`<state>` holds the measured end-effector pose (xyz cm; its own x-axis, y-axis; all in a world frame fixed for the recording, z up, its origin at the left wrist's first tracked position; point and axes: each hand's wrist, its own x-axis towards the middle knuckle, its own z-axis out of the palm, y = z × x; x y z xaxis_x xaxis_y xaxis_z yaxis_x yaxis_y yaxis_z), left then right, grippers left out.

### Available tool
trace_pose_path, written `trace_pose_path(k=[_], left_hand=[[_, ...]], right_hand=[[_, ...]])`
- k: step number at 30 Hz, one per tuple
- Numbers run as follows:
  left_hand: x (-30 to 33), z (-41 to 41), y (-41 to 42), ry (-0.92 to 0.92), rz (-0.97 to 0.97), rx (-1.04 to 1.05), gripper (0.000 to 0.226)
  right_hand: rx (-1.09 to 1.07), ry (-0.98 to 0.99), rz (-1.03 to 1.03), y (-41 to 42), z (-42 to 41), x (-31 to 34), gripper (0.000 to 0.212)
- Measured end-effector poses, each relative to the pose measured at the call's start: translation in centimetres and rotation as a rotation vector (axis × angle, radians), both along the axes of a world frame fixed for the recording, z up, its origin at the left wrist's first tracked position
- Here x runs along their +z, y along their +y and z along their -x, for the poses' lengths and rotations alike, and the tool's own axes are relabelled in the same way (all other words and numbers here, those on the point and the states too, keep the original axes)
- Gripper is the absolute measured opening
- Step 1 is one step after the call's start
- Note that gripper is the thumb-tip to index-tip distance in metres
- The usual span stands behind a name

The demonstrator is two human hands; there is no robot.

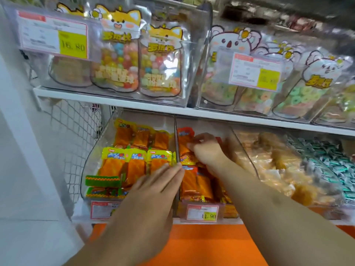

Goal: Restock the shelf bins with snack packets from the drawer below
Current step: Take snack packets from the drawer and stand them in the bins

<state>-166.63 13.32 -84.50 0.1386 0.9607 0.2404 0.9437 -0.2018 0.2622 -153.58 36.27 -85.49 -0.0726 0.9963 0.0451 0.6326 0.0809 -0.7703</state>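
Note:
Two clear shelf bins stand side by side on the lower shelf. The left bin (90,162) holds yellow-topped orange snack packets (134,160) and green ones at its front. The middle bin (235,139) holds orange-red snack packets (194,185). My right hand (206,150) reaches into the middle bin, its fingers curled on an orange-red packet (185,143) near the back. My left hand (153,189) lies flat with straight fingers, fingertips touching the clear divider wall (177,146) between the two bins. The drawer below is out of view.
An upper white shelf (115,100) carries clear bins of candy bags with price cards. To the right stand bins of pale wrapped snacks (272,166) and green-silver sweets (334,162). A price tag (202,213) fronts the middle bin. An orange panel (207,244) runs below; wire mesh (75,135) at left.

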Motion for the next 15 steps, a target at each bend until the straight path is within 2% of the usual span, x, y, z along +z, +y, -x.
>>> trace_pose_path(k=[5, 11, 15], left_hand=[[-1.6, 0.3, 0.6, 0.026, -0.003, -0.002, 0.114], [-1.6, 0.2, 0.5, 0.045, -0.024, 0.028, 0.112], [-1.9, 0.2, 0.4, 0.045, -0.025, 0.015, 0.109]], right_hand=[[0.075, -0.138, -0.114, -0.1, 0.6, -1.0, 0.036], [0.207, -0.266, -0.126, -0.9, -0.1, 0.2, 0.046], [0.193, -0.324, -0.142, -1.2, -1.3, -0.5, 0.061]])
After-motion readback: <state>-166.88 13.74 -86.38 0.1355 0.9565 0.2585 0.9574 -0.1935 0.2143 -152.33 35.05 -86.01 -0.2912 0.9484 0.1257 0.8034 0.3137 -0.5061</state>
